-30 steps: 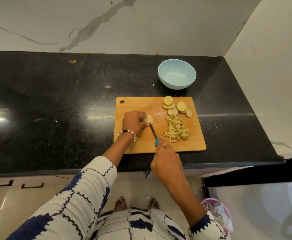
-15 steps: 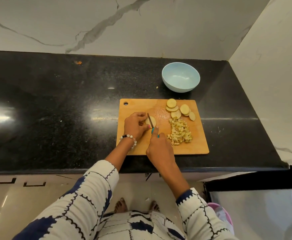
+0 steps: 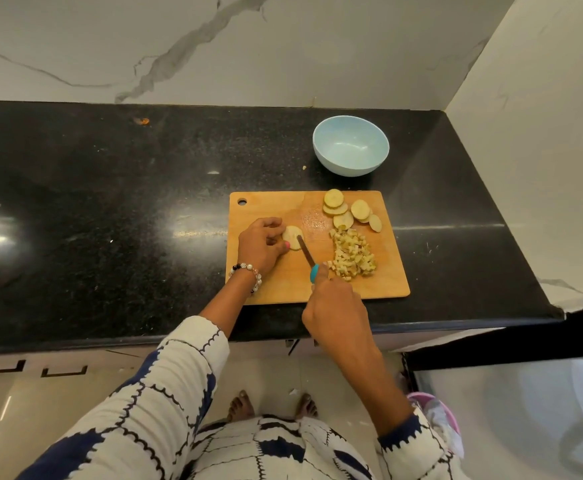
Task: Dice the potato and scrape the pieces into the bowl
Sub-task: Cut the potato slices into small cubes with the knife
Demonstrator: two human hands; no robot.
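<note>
A wooden cutting board [image 3: 387, 285] lies on the black counter. My left hand [image 3: 260, 245] pinches a round potato slice [image 3: 292, 235] flat on the board. My right hand [image 3: 335, 306] grips a knife [image 3: 306, 252] with a teal handle, its blade lying across the right edge of that slice. A heap of diced potato [image 3: 352, 254] sits to the right of the knife. Several uncut round slices [image 3: 347, 213] lie at the board's far right corner. The empty light-blue bowl [image 3: 350, 145] stands just behind the board.
The black granite counter [image 3: 110, 220] stretches left, with a small orange scrap [image 3: 143, 121] near the marble back wall. A side wall closes the right end. A pink bin [image 3: 439, 417] stands on the floor below right.
My right hand drew the knife back toward me along the slice, after pushing it forward half a second ago. My left hand kept holding the slice.
</note>
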